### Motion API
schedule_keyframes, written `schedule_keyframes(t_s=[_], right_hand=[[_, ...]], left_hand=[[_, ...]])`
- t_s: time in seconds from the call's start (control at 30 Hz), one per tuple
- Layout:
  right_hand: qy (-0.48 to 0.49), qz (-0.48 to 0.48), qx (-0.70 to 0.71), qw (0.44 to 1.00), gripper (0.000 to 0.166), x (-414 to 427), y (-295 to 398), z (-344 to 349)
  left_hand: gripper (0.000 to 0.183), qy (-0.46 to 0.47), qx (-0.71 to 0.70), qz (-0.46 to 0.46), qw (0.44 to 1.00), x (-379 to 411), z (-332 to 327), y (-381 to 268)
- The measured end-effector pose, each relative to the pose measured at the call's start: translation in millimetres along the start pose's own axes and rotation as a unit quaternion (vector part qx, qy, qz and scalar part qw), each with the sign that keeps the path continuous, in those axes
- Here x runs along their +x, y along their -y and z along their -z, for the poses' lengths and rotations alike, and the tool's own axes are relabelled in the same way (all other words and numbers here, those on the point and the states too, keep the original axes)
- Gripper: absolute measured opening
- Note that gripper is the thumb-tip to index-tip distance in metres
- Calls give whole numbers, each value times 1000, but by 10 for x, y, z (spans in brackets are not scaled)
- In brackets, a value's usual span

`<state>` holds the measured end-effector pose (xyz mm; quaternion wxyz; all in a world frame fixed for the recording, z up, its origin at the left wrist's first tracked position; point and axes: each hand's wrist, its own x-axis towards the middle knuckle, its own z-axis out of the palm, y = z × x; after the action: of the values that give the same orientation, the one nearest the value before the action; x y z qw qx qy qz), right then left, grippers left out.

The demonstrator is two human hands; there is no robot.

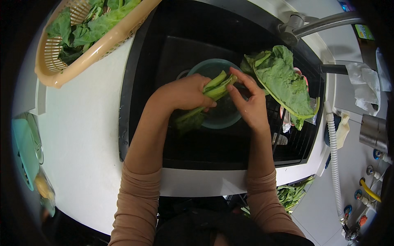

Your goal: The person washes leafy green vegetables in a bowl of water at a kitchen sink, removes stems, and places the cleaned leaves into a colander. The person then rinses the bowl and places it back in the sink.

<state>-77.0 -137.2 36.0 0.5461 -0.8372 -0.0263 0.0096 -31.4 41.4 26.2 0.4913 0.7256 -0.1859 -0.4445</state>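
In the head view, my left hand (pixel 187 92) grips green leafy-vegetable stalks (pixel 217 87) above a round teal basin (pixel 229 121) in the black sink (pixel 190 153). Their cut ends point up and right, and a dark leafy part hangs down at lower left. The thumb and fingers of my right hand (pixel 251 98) are parted around the stalk ends; the fingertips are at them, and whether they pinch a stalk I cannot tell. Large green leaves (pixel 278 80) lie over the sink's right side, beside my right hand.
A peach plastic basket (pixel 83 66) with leaves stands at upper left. The metal faucet (pixel 323 24) reaches in at upper right. A black rack (pixel 303 141) holds dishes under the leaves. A ribbed white hose (pixel 334 160) runs down the right. More greens (pixel 291 195) lie below the counter.
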Motion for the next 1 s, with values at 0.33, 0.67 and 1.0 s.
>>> schedule_keyframes(t_s=[0.33,0.67,1.0], right_hand=[[48,-147,65,986,28,-2,-43,77],[44,-169,43,984,28,-20,-18,36],[59,-168,30,984,24,-18,4,59]], left_hand=[[13,11,41,28,999,-12,-27,-30],[14,20,60,28,998,-2,-22,-11],[16,22,74,38,996,-22,-9,-35]])
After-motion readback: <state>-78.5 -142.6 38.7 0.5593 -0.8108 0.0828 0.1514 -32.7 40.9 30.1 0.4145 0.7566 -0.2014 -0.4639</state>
